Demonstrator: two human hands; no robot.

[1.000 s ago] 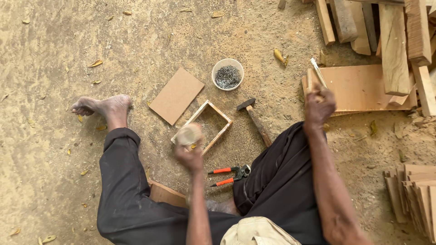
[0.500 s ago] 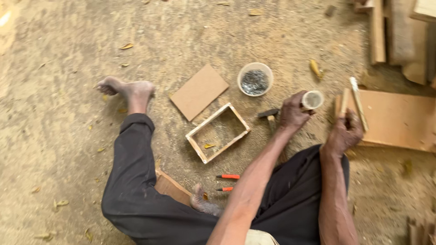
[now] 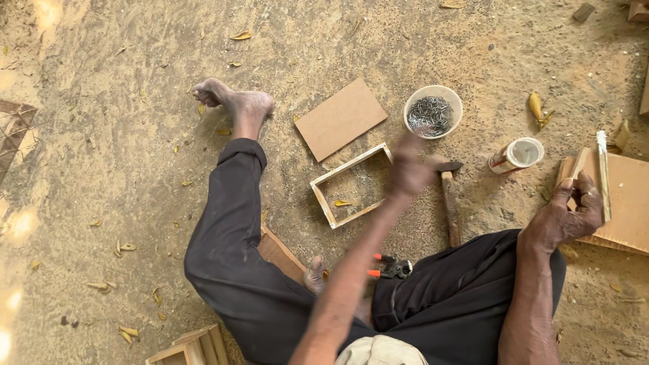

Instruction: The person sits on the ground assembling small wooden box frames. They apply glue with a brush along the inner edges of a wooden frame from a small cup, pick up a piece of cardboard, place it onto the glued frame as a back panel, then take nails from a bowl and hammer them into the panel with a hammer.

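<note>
Beside hammer [image 3: 449, 203] — blurred left hand [image 3: 411, 169]; right hand [image 3: 564, 215] grips stick [image 3: 602, 174].

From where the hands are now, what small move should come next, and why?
Probably the left hand, blurred and empty-looking, drops to the hammer or the bowl of nails, both close by, since the right hand already holds thin wood strips.

Sandy dirt floor [image 3: 122, 135], scattered dry leaves [image 3: 242, 35], sunlit patches at left
</note>
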